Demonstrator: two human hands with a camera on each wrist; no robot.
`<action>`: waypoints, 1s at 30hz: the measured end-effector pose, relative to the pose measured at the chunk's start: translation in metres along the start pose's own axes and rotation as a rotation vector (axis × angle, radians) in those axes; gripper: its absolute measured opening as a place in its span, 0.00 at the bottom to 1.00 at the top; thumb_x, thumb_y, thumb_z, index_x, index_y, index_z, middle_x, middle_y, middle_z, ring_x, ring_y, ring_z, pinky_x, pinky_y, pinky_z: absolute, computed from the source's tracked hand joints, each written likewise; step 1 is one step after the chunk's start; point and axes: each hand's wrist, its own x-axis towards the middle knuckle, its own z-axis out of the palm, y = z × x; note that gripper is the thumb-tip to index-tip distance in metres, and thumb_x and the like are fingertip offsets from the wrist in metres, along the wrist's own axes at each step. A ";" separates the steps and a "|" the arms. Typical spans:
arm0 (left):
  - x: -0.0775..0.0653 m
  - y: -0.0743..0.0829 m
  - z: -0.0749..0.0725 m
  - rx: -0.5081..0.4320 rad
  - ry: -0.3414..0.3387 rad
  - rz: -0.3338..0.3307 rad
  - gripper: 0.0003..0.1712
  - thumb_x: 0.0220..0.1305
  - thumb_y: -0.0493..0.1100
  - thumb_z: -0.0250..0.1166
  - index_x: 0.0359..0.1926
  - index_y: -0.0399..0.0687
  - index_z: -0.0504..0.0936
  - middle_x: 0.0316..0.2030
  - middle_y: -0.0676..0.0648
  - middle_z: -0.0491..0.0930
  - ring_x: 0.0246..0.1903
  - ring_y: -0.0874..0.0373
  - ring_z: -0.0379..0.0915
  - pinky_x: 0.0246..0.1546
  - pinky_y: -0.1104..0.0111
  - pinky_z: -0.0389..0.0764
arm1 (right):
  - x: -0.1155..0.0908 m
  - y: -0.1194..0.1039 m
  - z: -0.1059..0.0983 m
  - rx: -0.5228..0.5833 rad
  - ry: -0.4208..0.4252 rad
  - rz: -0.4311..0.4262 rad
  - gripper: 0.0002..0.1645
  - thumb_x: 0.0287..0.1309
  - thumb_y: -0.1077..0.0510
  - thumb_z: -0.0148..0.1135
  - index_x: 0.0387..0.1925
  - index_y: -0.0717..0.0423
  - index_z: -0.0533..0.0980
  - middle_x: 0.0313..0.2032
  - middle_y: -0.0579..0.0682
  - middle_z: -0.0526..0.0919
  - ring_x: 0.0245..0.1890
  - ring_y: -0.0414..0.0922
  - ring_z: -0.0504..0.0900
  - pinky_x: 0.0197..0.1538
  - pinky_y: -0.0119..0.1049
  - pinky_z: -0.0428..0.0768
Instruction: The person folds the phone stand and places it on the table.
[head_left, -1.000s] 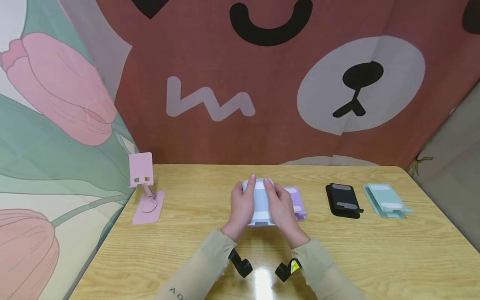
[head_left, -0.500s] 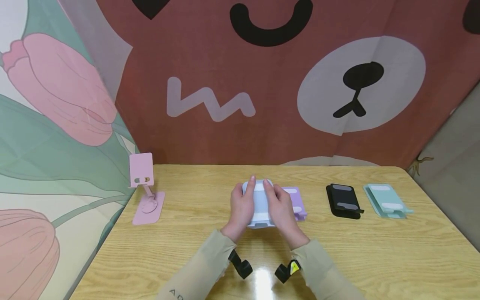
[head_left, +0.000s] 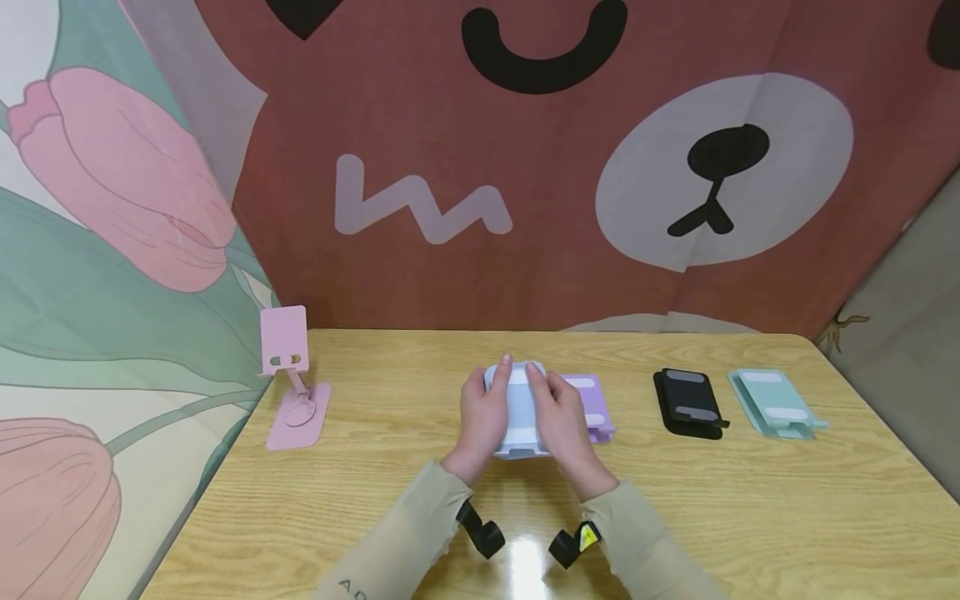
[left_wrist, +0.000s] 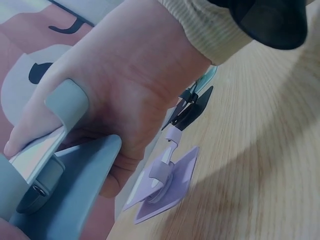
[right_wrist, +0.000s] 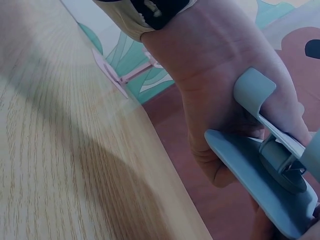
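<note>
A light-blue folding phone stand is held above the table between both hands. My left hand grips its left side and my right hand its right side, with both thumbs lying on the top panel. In the left wrist view, the stand's base plate and upper panel are spread apart at an angle around the hinge. Curled fingers reach under the base in the wrist views; some are hidden. A lilac phone stand, folded low on the table, is partly covered by my right hand.
A pink phone stand stands unfolded at the table's left. Folded black and mint-green phone stands lie on the right. The wooden table meets a printed cloth at its back edge.
Both hands and the light-blue stand have shifted very slightly toward the body, and a little more of the stand's near edge shows. Both hands keep their grip. The other stands stay put.
</note>
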 end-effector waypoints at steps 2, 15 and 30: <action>0.000 0.000 0.000 -0.003 -0.001 -0.008 0.25 0.74 0.60 0.60 0.33 0.42 0.75 0.28 0.47 0.74 0.27 0.56 0.70 0.31 0.64 0.74 | 0.000 0.000 0.000 0.002 0.003 0.002 0.32 0.74 0.35 0.52 0.25 0.57 0.72 0.23 0.49 0.74 0.25 0.45 0.73 0.28 0.36 0.72; 0.001 -0.005 -0.003 -0.068 -0.117 -0.101 0.24 0.67 0.56 0.68 0.40 0.37 0.77 0.33 0.45 0.79 0.32 0.57 0.75 0.32 0.68 0.77 | 0.009 0.003 -0.003 0.029 0.049 0.081 0.37 0.74 0.32 0.49 0.40 0.63 0.82 0.31 0.55 0.81 0.31 0.47 0.76 0.34 0.37 0.75; 0.008 -0.002 -0.010 -0.059 -0.172 -0.095 0.27 0.66 0.55 0.71 0.47 0.33 0.80 0.35 0.42 0.83 0.33 0.55 0.80 0.34 0.65 0.82 | 0.021 -0.004 -0.021 0.069 -0.007 0.169 0.42 0.72 0.26 0.41 0.48 0.59 0.80 0.35 0.56 0.81 0.34 0.47 0.79 0.36 0.38 0.79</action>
